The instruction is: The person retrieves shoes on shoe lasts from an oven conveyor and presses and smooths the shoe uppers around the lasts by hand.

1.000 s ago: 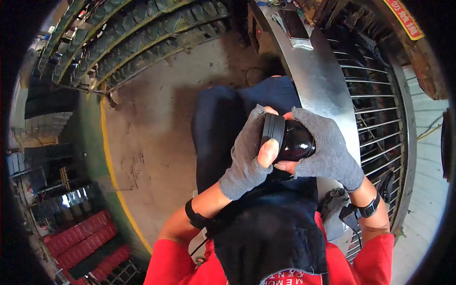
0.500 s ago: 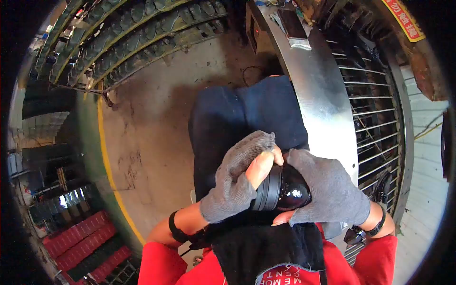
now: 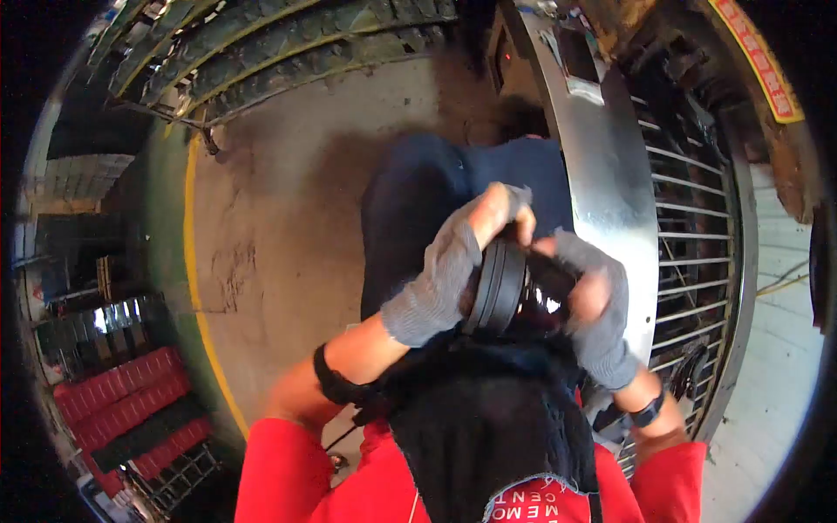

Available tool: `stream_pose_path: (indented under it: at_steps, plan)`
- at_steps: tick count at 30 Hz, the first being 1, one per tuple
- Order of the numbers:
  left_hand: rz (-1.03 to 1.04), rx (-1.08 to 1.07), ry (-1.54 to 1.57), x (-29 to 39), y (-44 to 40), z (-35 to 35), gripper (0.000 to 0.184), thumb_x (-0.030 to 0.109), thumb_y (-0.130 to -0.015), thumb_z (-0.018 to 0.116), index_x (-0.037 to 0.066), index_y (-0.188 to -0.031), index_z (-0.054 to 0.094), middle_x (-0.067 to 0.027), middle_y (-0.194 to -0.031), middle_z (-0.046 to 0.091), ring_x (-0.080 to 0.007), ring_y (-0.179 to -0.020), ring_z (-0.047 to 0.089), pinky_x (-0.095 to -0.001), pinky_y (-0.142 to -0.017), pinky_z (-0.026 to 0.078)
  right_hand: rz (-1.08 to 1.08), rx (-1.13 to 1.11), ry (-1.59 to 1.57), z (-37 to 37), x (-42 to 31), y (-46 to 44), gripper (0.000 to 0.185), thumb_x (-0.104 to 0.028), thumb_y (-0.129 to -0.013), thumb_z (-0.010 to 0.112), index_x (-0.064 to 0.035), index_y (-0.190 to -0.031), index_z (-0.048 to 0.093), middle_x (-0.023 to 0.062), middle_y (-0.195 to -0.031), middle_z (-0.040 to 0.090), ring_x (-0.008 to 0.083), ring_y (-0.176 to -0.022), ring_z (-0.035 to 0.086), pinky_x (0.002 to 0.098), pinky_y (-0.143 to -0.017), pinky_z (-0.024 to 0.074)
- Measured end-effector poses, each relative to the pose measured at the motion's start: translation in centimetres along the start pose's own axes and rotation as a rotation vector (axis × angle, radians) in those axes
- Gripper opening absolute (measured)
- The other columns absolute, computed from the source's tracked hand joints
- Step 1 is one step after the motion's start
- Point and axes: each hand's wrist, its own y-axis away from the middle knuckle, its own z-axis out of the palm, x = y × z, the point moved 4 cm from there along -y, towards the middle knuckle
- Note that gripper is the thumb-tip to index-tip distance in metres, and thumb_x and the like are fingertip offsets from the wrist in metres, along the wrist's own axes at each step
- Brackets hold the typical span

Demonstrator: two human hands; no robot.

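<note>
A glossy black shoe with a dark ribbed sole edge is held above my lap, in front of a black apron. My left hand, in a grey fingerless glove, grips it from the sole side, thumb near the top and most fingers hidden behind. On the glossy side, my right hand is curled against the shoe in a matching glove. Motion blurs the right fingers, and the shoe's underside is out of sight.
At my right stands a metal bench beside a rack of metal bars. Shelves full of dark shoe-like items are at the back left. Red slotted panels sit at the lower left, past a yellow floor line.
Both hands have shifted upward on the shoe. My right hand has turned from cupping the glossy part with a spread palm to curled fingers. The view has swung slightly.
</note>
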Motion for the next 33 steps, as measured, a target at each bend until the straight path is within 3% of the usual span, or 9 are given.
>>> stream_pose_path:
  at_steps: [2, 4, 7, 11, 14, 18, 20, 24, 33]
  plan:
    - [-0.085, 0.184, 0.180, 0.2, 0.7, 1.3, 0.052, 0.057, -0.115, 0.043, 0.010, -0.100, 0.058, 0.0035, -0.096, 0.053, -0.0068, -0.091, 0.050, -0.0251, -0.085, 0.043, 0.437, 0.456, -0.767, 2.5, 3.2, 0.6, 0.078, -0.070, -0.107, 0.049, 0.0036, -0.118, 0.073, 0.0178, -0.105, 0.078, 0.0222, -0.097, 0.076, 0.0332, -0.091, 0.0575]
    - [0.019, 0.458, -0.131, 1.5, 0.9, 2.8, 0.055, 0.057, -0.116, 0.037, 0.009, -0.099, 0.056, 0.0004, -0.095, 0.053, -0.0120, -0.093, 0.052, -0.0277, -0.090, 0.043, 0.421, 0.534, -0.635, 1.6, 2.9, -0.2, 0.087, -0.075, -0.109, 0.036, 0.0023, -0.114, 0.074, 0.0154, -0.105, 0.078, 0.0206, -0.094, 0.075, 0.0323, -0.089, 0.0584]
    - [0.456, 0.242, -0.308, 5.5, 1.6, 1.7, 0.034, 0.035, -0.114, 0.052, 0.003, -0.108, 0.057, -0.0055, -0.104, 0.054, -0.0164, -0.100, 0.051, -0.0309, -0.094, 0.042, 0.404, -0.008, -0.673, -1.4, -4.2, -2.9, 0.095, -0.082, -0.105, 0.027, -0.0006, -0.110, 0.075, 0.0126, -0.101, 0.077, 0.0234, -0.093, 0.073, 0.0350, -0.092, 0.0568]
    - [0.112, 0.173, -0.362, 5.0, 0.1, -0.7, 0.037, 0.037, -0.110, 0.059, 0.004, -0.128, 0.061, -0.0045, -0.122, 0.060, -0.0159, -0.112, 0.058, -0.0325, -0.104, 0.047, -0.844, -0.472, 0.275, 0.8, -12.8, -6.0, 0.076, -0.081, -0.084, 0.066, -0.0055, -0.078, 0.073, 0.0097, -0.075, 0.065, 0.0333, -0.080, 0.064, 0.0443, -0.070, 0.0501]
    - [-0.291, 0.188, 0.275, 1.0, -0.8, -2.0, 0.056, 0.053, -0.110, 0.057, 0.007, -0.142, 0.063, -0.0035, -0.130, 0.069, -0.0141, -0.113, 0.067, -0.0331, -0.102, 0.056, -0.966, -0.569, 0.525, 6.8, -9.2, -2.4, 0.061, -0.068, -0.085, 0.073, -0.0097, -0.068, 0.071, 0.0102, -0.077, 0.065, 0.0315, -0.077, 0.063, 0.0451, -0.070, 0.0513]
    - [-0.142, 0.343, 0.272, -3.7, 0.3, -4.1, 0.078, 0.072, -0.106, 0.050, 0.004, -0.144, 0.063, -0.0064, -0.124, 0.075, -0.0169, -0.105, 0.075, -0.0333, -0.090, 0.065, -0.949, -0.719, 0.296, 10.6, -4.5, 0.4, 0.053, -0.059, -0.081, 0.079, -0.0084, -0.068, 0.068, 0.0091, -0.077, 0.063, 0.0316, -0.078, 0.062, 0.0455, -0.071, 0.0521]
    - [-0.082, 0.381, 0.172, -4.0, 1.5, -5.1, 0.081, 0.074, -0.106, 0.046, 0.003, -0.142, 0.063, -0.0067, -0.118, 0.077, -0.0166, -0.098, 0.077, -0.0335, -0.085, 0.066, -0.912, -0.263, 0.129, 4.8, -6.5, 0.3, 0.033, -0.040, -0.086, 0.078, -0.0095, -0.081, 0.069, 0.0070, -0.080, 0.063, 0.0329, -0.078, 0.064, 0.0424, -0.079, 0.0548]
    - [-0.093, 0.253, 0.408, -5.4, 1.8, -6.1, 0.086, 0.078, -0.104, 0.045, 0.002, -0.140, 0.064, -0.0080, -0.116, 0.078, -0.0183, -0.097, 0.078, -0.0348, -0.085, 0.066, 0.202, -0.099, -0.155, -1.0, 1.1, -1.2, 0.023, -0.024, -0.096, 0.076, -0.0053, -0.095, 0.062, 0.0038, -0.082, 0.054, 0.0192, -0.079, 0.057, 0.0366, -0.075, 0.0480]
    - [-0.255, 0.312, 0.336, -4.6, 1.1, -4.0, 0.112, 0.097, -0.085, 0.048, 0.000, -0.140, 0.063, -0.0150, -0.128, 0.074, -0.0276, -0.111, 0.074, -0.0428, -0.099, 0.062, -0.160, -0.226, 0.015, -0.1, 2.8, -2.8, 0.027, -0.030, -0.105, 0.062, -0.0036, -0.101, 0.066, 0.0191, -0.087, 0.062, 0.0420, -0.084, 0.062, 0.0486, -0.076, 0.0496]
